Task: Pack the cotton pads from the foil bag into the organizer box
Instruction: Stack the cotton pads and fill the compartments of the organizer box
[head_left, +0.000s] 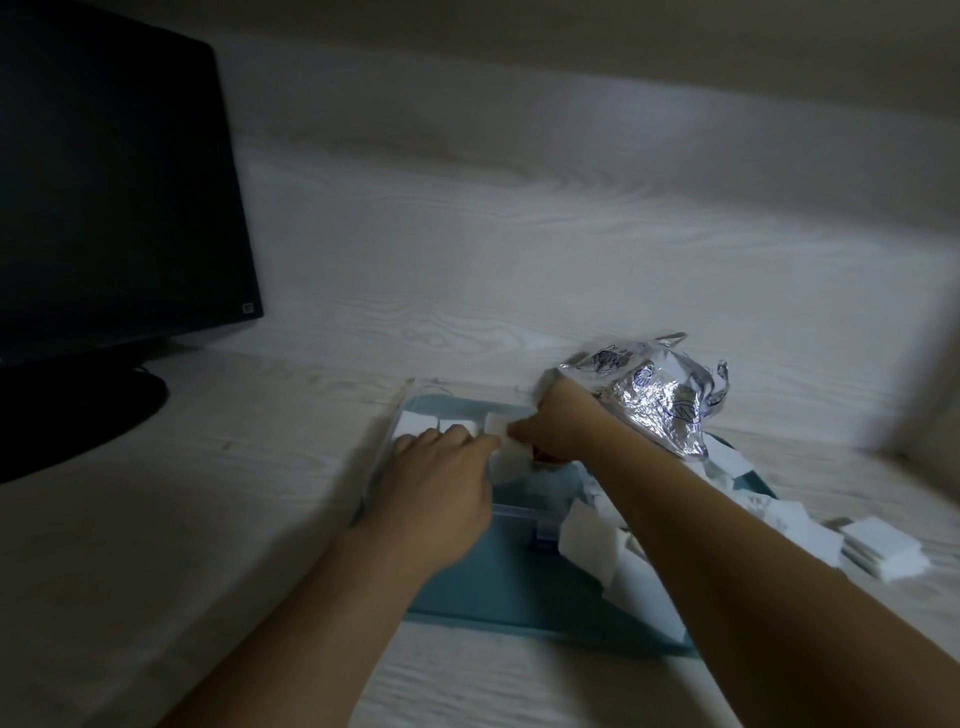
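Head view, from where I sit: at far left a dark monitor (114, 182) stands on the pale wood-grain worktop (208, 519). My left hand (441, 483) lies over the organizer box (509, 577), fingers (415, 441) relaxed on the white cotton pads (415, 423) in its far row. My right hand (561, 423) pinches one pad (497, 427) just beside those fingertips. Behind it the crumpled foil bag (649, 400) rests at the box's far right corner. Loose pads (878, 545) lie stacked on the worktop at right.
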